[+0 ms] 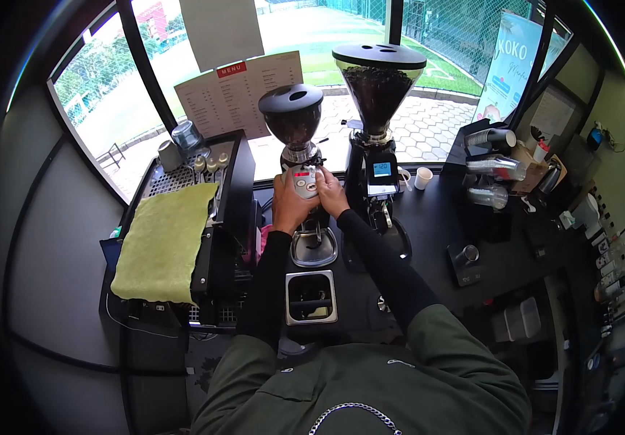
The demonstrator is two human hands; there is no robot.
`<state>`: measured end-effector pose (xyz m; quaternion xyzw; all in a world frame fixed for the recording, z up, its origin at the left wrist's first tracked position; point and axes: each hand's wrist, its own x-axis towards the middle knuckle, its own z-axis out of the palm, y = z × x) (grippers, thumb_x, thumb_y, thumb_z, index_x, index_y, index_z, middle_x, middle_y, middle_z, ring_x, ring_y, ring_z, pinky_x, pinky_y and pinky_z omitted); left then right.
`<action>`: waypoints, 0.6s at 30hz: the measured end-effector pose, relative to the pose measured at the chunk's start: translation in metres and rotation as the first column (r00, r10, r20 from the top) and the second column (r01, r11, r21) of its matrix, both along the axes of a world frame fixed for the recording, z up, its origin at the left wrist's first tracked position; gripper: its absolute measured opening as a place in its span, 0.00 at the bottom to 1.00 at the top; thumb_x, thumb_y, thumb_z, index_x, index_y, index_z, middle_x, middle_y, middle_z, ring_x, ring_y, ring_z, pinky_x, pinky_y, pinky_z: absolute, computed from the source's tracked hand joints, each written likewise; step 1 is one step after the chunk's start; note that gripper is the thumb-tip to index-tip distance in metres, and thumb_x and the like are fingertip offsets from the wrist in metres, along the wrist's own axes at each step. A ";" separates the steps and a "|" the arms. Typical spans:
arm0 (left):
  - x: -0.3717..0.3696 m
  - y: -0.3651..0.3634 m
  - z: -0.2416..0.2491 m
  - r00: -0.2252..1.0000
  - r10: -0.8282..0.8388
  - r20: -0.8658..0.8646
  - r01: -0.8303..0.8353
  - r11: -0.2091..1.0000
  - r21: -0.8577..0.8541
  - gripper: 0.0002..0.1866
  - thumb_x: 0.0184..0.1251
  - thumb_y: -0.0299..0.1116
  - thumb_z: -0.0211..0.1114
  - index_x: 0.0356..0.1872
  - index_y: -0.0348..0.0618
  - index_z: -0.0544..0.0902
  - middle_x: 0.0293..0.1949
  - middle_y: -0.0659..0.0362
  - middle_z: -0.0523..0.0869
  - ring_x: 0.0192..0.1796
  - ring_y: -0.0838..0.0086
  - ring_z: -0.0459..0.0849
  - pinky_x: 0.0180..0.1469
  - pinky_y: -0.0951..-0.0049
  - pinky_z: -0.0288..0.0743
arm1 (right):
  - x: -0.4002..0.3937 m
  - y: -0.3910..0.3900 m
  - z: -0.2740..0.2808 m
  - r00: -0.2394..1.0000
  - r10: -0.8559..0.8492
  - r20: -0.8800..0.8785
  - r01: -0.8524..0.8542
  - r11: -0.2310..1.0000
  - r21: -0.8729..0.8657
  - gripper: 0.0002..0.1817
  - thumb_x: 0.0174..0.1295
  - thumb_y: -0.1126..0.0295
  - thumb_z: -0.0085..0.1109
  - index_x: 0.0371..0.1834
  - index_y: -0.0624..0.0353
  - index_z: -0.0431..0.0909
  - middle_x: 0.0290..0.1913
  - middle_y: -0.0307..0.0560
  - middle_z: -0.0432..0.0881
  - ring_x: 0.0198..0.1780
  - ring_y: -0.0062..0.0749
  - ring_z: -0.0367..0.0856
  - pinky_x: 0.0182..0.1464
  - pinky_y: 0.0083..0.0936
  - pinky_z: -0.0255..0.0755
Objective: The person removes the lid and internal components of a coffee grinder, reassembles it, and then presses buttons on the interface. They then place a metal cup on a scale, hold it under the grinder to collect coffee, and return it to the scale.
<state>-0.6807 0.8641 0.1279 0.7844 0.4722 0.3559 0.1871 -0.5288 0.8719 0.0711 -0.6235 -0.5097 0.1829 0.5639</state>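
Both hands are at the smaller coffee grinder (305,181), which has a dark bean hopper (292,123) on top and a red display with round buttons on its front. My left hand (293,206) wraps the left side of the grinder body. On the opposite side my right hand (332,193) grips it, fingers close to the buttons. Below them sits the grinder's metal tray (314,254). Just right stands a taller grinder (381,163), its hopper (376,90) holding dark beans and its screen lit.
An espresso machine (229,188) with a yellow-green cloth (163,243) stands left. A knock box (311,319) is set in front of the smaller grinder. Right are a paper cup (423,178), a scale (465,274) and stacked cups (491,138). A menu (243,98) leans at the window.
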 end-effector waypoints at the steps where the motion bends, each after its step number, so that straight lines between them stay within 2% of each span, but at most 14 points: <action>1: 0.001 0.000 -0.004 0.998 0.008 0.055 -0.009 1.000 0.022 0.56 0.47 0.53 0.85 0.76 0.38 0.69 0.65 0.38 0.74 0.64 0.41 0.82 0.62 0.49 0.81 | -0.004 -0.005 0.002 1.000 0.000 0.000 0.000 1.000 -0.002 0.33 0.83 0.53 0.53 0.78 0.69 0.71 0.66 0.66 0.84 0.66 0.46 0.85 0.69 0.38 0.76; 3: 0.003 0.004 -0.015 0.986 0.028 0.166 -0.042 0.996 0.078 0.55 0.48 0.49 0.86 0.77 0.38 0.68 0.67 0.39 0.73 0.64 0.40 0.82 0.64 0.50 0.81 | -0.011 -0.016 0.017 0.941 -0.126 0.315 0.122 0.992 0.031 0.31 0.81 0.54 0.51 0.77 0.67 0.72 0.68 0.72 0.79 0.67 0.61 0.82 0.71 0.48 0.74; 4: 0.004 0.005 -0.022 0.984 0.031 0.173 -0.046 0.996 0.083 0.55 0.48 0.49 0.86 0.77 0.38 0.68 0.67 0.39 0.73 0.64 0.40 0.82 0.64 0.50 0.81 | -0.011 -0.018 0.026 0.939 -0.124 0.321 0.118 0.992 0.036 0.31 0.81 0.54 0.51 0.77 0.67 0.72 0.68 0.72 0.79 0.67 0.61 0.82 0.71 0.48 0.74; 6: 0.004 0.004 -0.026 0.972 0.000 0.237 -0.037 0.987 0.154 0.55 0.48 0.47 0.87 0.77 0.38 0.67 0.69 0.40 0.71 0.65 0.39 0.81 0.65 0.50 0.81 | -0.006 -0.022 0.041 0.913 0.022 0.406 0.025 0.994 -0.110 0.31 0.80 0.53 0.50 0.78 0.63 0.71 0.69 0.71 0.77 0.69 0.64 0.79 0.71 0.49 0.74; 7: 0.005 0.004 -0.028 0.974 0.019 0.224 -0.056 0.986 0.159 0.56 0.47 0.45 0.88 0.77 0.37 0.66 0.70 0.39 0.71 0.66 0.38 0.81 0.64 0.49 0.81 | -0.003 -0.020 0.051 0.906 0.085 0.414 0.002 0.979 -0.206 0.33 0.81 0.49 0.47 0.81 0.58 0.69 0.71 0.74 0.75 0.71 0.67 0.77 0.73 0.50 0.73; 8: 0.005 0.002 -0.023 0.973 0.027 0.229 -0.065 0.985 0.160 0.56 0.47 0.45 0.88 0.77 0.37 0.66 0.70 0.39 0.71 0.66 0.38 0.81 0.64 0.49 0.81 | -0.002 -0.016 0.057 0.904 0.092 0.418 -0.005 0.979 -0.204 0.33 0.81 0.49 0.47 0.81 0.58 0.69 0.71 0.74 0.75 0.71 0.67 0.77 0.73 0.50 0.73; 10: 0.003 -0.003 -0.016 0.982 0.049 0.183 -0.065 0.995 0.082 0.56 0.47 0.46 0.88 0.77 0.36 0.66 0.70 0.39 0.71 0.66 0.37 0.81 0.64 0.48 0.82 | -0.005 -0.012 0.065 0.804 0.197 0.561 0.038 0.925 -0.379 0.35 0.82 0.46 0.45 0.84 0.53 0.65 0.75 0.76 0.70 0.72 0.74 0.75 0.74 0.54 0.71; 11: 0.003 -0.005 -0.013 0.983 0.054 0.178 -0.069 0.994 0.080 0.53 0.52 0.44 0.86 0.77 0.36 0.66 0.69 0.38 0.72 0.65 0.36 0.81 0.63 0.47 0.82 | -0.012 -0.018 0.073 0.751 0.262 0.606 0.065 0.884 -0.463 0.40 0.80 0.40 0.44 0.87 0.51 0.61 0.79 0.77 0.65 0.74 0.79 0.72 0.75 0.59 0.70; 12: 0.004 0.002 -0.021 0.981 0.062 0.184 -0.077 0.994 0.077 0.53 0.52 0.44 0.86 0.77 0.36 0.66 0.69 0.38 0.72 0.65 0.36 0.81 0.63 0.47 0.82 | -0.019 -0.021 0.079 0.745 0.269 0.610 0.061 0.883 -0.465 0.40 0.80 0.40 0.44 0.87 0.51 0.61 0.79 0.77 0.65 0.74 0.79 0.72 0.75 0.59 0.70; 15: 0.003 0.009 -0.034 0.969 -0.015 0.248 -0.037 0.978 0.203 0.44 0.62 0.36 0.79 0.77 0.35 0.65 0.68 0.36 0.72 0.65 0.34 0.81 0.61 0.45 0.82 | -0.032 -0.019 0.079 0.753 0.217 0.622 0.162 0.854 -0.494 0.49 0.74 0.30 0.45 0.89 0.50 0.56 0.80 0.80 0.62 0.75 0.80 0.71 0.74 0.61 0.70; 18: 0.003 0.007 -0.030 0.973 0.003 0.232 -0.053 0.977 0.206 0.45 0.62 0.37 0.79 0.77 0.35 0.65 0.67 0.36 0.73 0.65 0.34 0.81 0.61 0.46 0.82 | -0.035 -0.010 0.076 0.791 0.200 0.578 0.157 0.847 -0.508 0.50 0.74 0.29 0.45 0.89 0.52 0.54 0.81 0.81 0.59 0.75 0.80 0.71 0.73 0.61 0.71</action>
